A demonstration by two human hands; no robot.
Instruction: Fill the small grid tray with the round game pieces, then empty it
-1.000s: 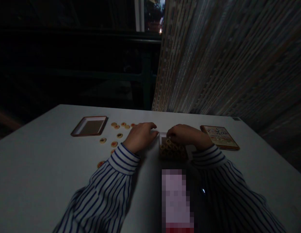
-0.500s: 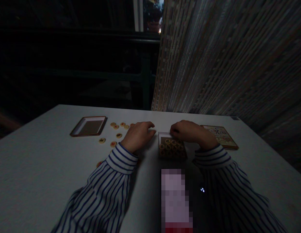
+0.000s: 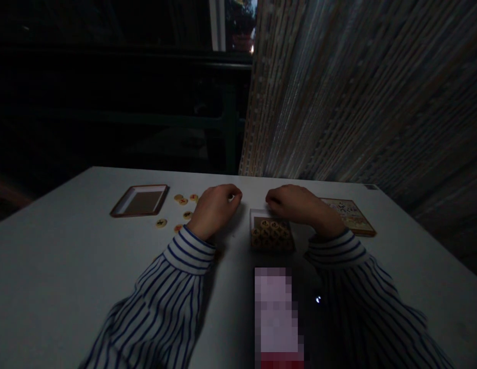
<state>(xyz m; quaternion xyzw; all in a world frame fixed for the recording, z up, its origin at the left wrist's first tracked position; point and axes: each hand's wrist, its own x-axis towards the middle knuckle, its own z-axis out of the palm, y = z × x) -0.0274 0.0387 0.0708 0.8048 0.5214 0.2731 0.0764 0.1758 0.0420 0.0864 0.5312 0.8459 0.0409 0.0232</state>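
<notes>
The fingers of both hands are curled in and close together, not spread. Those of the left hand (image 3: 215, 211) bunch up just above the white table (image 3: 69, 277), with a pale speck showing among the fingertips (image 3: 234, 193). From here I can't tell whether they are holding a small piece. The right hand (image 3: 294, 205) arches over the far edge of a small square box (image 3: 271, 230), its fingers (image 3: 272, 197) turned down, and I can't tell if they touch it or grip anything. The box sits between the hands, packed with round wooden counters (image 3: 266, 233) marked in dark ink.

Left of the hands lie a few loose counters (image 3: 161, 223), beyond them a shallow brown-rimmed tray (image 3: 140, 201). A picture card (image 3: 348, 217) lies past the right hand. Both arms wear blue-striped white sleeves (image 3: 188, 251). A blurred patch (image 3: 276, 318) covers the near middle, and a woven curtain (image 3: 357, 92) hangs behind the table.
</notes>
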